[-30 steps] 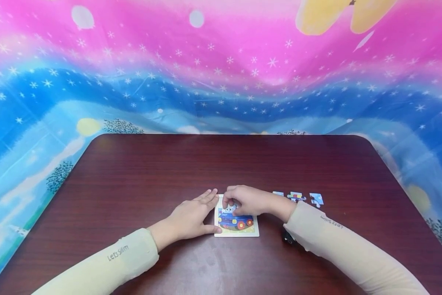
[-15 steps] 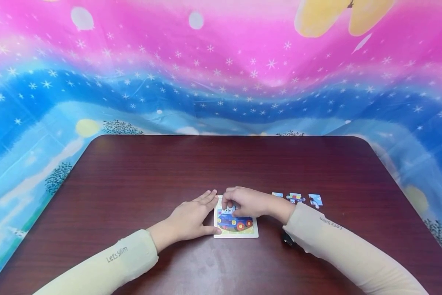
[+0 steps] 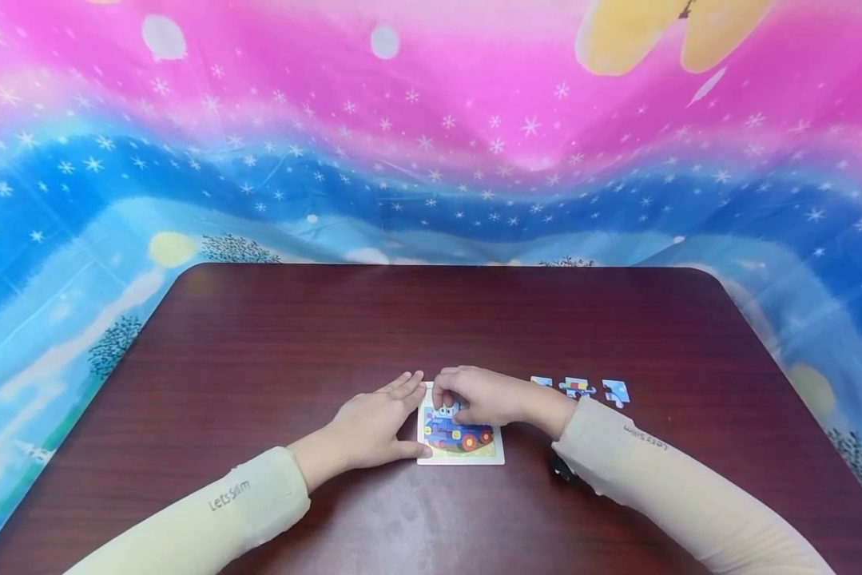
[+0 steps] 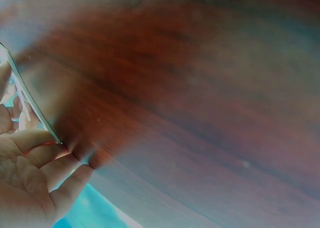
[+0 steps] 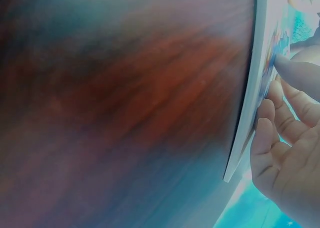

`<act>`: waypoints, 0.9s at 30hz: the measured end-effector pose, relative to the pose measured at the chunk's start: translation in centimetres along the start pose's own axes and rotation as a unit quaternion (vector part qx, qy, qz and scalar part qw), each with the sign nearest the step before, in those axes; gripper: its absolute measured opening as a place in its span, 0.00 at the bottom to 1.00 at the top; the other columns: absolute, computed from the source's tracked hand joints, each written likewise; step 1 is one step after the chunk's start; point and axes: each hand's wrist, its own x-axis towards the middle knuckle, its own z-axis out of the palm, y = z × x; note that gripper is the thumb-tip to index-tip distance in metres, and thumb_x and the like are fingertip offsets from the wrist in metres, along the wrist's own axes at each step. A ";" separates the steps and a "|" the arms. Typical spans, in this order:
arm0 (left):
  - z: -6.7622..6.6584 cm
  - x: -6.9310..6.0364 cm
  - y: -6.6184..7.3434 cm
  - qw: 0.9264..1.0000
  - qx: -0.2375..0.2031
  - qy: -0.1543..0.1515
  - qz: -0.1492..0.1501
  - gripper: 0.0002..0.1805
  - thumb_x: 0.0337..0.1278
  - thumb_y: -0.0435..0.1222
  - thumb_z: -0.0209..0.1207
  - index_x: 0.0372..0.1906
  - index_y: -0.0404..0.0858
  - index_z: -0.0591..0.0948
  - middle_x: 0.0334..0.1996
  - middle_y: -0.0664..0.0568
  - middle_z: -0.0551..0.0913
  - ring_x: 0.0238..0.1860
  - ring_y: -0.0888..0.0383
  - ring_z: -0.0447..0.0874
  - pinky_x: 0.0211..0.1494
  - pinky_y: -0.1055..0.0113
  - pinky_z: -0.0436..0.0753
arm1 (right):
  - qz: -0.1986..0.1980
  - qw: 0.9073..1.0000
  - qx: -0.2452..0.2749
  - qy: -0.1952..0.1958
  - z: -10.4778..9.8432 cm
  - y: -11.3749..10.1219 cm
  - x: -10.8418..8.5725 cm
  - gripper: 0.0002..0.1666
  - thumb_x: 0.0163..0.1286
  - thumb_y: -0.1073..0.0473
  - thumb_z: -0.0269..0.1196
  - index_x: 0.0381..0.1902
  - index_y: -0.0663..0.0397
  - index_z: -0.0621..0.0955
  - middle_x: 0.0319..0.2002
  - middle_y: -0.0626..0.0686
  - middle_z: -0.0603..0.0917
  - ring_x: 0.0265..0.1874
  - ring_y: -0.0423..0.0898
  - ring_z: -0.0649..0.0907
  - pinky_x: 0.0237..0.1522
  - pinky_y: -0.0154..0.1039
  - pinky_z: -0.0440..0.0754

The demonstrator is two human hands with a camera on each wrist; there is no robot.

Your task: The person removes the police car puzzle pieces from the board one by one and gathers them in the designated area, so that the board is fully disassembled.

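A pale-framed puzzle board (image 3: 466, 461) with a blue vehicle picture lies on the table. My left hand (image 3: 373, 423) rests along its left side, fingers extended, thumb at the lower left corner. Over the upper part is my right hand (image 3: 484, 395), its fingers bent down to the picture and thumb apart from them; whether a piece is between them is hidden. In the left wrist view, the left hand (image 4: 30, 178) touches the board's edge (image 4: 32, 98). The right wrist view has the right hand's (image 5: 290, 148) fingertips and thumb against the board (image 5: 255, 73).
Right of the board lie three loose pieces: one partly behind the right wrist (image 3: 542, 381), a multicoloured one (image 3: 577, 386) and a light blue one (image 3: 616, 390). A dark object (image 3: 562, 467) shows under the right cuff. A patterned cloth (image 3: 431, 160) hangs behind the table (image 3: 431, 319).
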 end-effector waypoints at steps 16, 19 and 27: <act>-0.4 0.0 0.2 1.000 -0.008 -0.004 -0.007 0.51 0.51 0.65 0.64 0.73 0.37 0.68 0.76 0.48 0.62 0.78 0.53 0.58 0.67 0.50 0.76 | -0.002 0.999 0.044 0.010 0.2 0.0 0.3 0.11 0.63 0.61 0.70 0.43 0.50 0.81 0.33 0.46 0.78 0.32 0.37 0.74 0.40 0.31 0.75; -0.3 -0.1 0.2 1.000 -0.007 -0.004 -0.008 0.51 0.51 0.65 0.64 0.73 0.37 0.68 0.76 0.49 0.62 0.78 0.53 0.58 0.66 0.50 0.77 | -0.011 0.999 0.037 0.016 0.3 -0.1 0.4 0.14 0.63 0.59 0.71 0.46 0.51 0.82 0.33 0.46 0.78 0.34 0.39 0.76 0.44 0.32 0.75; -0.2 -0.1 0.0 1.000 -0.009 -0.004 -0.007 0.51 0.52 0.65 0.64 0.74 0.38 0.67 0.77 0.49 0.62 0.78 0.52 0.58 0.66 0.51 0.77 | -0.011 1.000 -0.013 0.024 0.6 -0.5 0.2 0.17 0.62 0.56 0.72 0.48 0.47 0.81 0.33 0.45 0.76 0.36 0.39 0.75 0.44 0.34 0.73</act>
